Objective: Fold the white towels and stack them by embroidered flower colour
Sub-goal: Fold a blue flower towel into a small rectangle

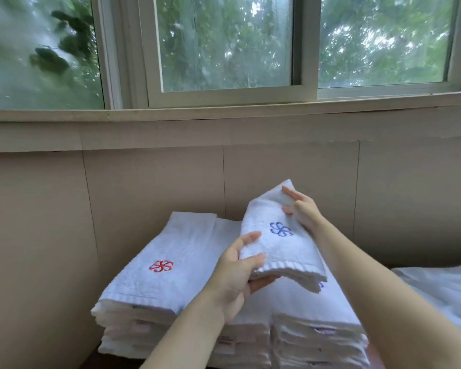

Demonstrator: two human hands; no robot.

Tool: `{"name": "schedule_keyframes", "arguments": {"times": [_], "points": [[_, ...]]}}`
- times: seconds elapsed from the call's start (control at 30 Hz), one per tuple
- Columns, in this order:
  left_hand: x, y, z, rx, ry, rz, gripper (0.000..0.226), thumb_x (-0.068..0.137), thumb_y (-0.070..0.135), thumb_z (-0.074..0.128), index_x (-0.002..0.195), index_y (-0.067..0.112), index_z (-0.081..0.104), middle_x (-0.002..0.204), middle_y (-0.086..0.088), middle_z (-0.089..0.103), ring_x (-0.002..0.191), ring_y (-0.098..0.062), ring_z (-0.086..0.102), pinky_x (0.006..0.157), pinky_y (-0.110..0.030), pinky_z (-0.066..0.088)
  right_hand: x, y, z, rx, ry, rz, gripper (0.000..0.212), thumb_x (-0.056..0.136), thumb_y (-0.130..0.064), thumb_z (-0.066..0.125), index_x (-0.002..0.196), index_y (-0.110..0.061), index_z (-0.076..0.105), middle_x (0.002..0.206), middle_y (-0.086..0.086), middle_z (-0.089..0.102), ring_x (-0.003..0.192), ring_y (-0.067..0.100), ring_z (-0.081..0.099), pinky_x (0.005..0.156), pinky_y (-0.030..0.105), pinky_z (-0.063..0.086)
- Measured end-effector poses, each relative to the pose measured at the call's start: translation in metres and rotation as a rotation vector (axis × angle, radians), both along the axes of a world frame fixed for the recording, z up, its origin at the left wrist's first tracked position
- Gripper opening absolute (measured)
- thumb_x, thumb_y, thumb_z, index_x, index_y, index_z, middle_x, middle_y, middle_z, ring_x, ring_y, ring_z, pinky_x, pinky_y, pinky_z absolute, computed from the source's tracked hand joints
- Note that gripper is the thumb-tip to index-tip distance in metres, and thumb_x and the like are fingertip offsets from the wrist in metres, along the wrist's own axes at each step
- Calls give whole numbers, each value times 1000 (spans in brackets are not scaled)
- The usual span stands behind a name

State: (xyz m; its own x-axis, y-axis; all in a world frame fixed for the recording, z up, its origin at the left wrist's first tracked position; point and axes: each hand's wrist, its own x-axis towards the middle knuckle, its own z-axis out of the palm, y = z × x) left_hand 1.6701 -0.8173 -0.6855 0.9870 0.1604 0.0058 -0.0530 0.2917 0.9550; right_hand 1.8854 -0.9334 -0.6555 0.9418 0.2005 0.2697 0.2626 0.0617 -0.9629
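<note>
Folded towel with the blue flower, held in the air over the right-hand stack.

The folded towel (280, 246) hangs tilted, blue flower (280, 229) facing up, just above the blue stack (322, 331) and beside the red stack (155, 291), whose top towel shows a red flower (161, 266). The left grip (237, 278) is clenched on the near hemmed corner, thumb on top and fingers underneath; the right grip (302, 209) pinches the far end. The towel looks light, soft and floppy: its layers sag at the near edge and would probably slide apart if held by one corner. Holding both ends, with fingers under every layer, seems the safest way to lay it flat on the blue stack.
</note>
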Motion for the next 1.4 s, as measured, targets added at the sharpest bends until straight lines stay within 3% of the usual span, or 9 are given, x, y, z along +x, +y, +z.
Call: {"name": "schedule_keyframes", "arguments": {"times": [0.13,0.37,0.57,0.73,0.87,0.97,1.07,1.13,1.4], "points": [[14,-30,-24,56,140,-40,43,92,-9,47,127,16,53,103,-12,58,75,-21,61,61,-30,60,8,-37,-42,-198,126,20,62,87,13,48,140,-19,48,131,10,53,92,19,61,71,20,50],[17,-36,-38,680,212,-30,48,96,23,44,142,33,36,118,-4,49,54,-17,69,51,-21,54,18,-44,-72,-341,245,80,52,92,-4,56,139,-23,46,121,-3,37,81,7,57,57,20,47],[21,-40,-38,1177,158,7,56,93,42,46,146,29,34,129,-12,60,110,-33,62,98,-36,48,24,-31,-63,-642,-24,-87,60,86,4,44,138,-25,45,140,10,40,119,27,49,88,28,45],[21,-42,-42,822,179,-71,58,96,35,49,149,31,28,68,-4,62,46,-12,62,50,-18,51,25,-23,-70,-889,-139,-185,53,84,-2,40,133,-20,49,141,13,40,121,32,46,95,30,40],[20,-43,-28,1442,233,46,43,95,40,44,136,27,49,115,-10,64,91,-33,61,76,-30,48,8,-10,-59,-1389,-281,-444,38,85,-13,46,122,-16,55,148,15,20,127,37,30,104,43,28],[24,-53,-21,1808,177,302,22,96,29,41,98,17,59,116,-9,58,105,-31,56,70,-33,36,-1,4,-58,-1324,-586,-371,44,92,-25,47,135,-19,44,157,11,12,140,32,17,112,47,17],[34,-61,-43,1864,95,252,36,100,30,32,128,15,50,137,-8,39,125,-29,39,94,-39,33,-13,8,-75,-1307,-333,-7,49,100,-41,23,146,-25,28,157,3,19,142,27,16,114,47,14],[39,-60,-62,1849,122,158,50,103,31,23,150,15,23,157,-5,17,144,-21,15,116,-43,11,-15,4,-81,-1313,-294,5,52,100,-46,19,150,-31,20,160,2,11,146,28,9,116,48,7],[16,-62,-85,1860,141,154,63,103,40,20,152,11,-7,160,-3,-12,148,-17,-10,117,-44,-6,-78,-37,-83,-1293,-248,116,53,97,-52,21,149,-42,17,161,1,0,147,26,-2,116,48,-1]]}}
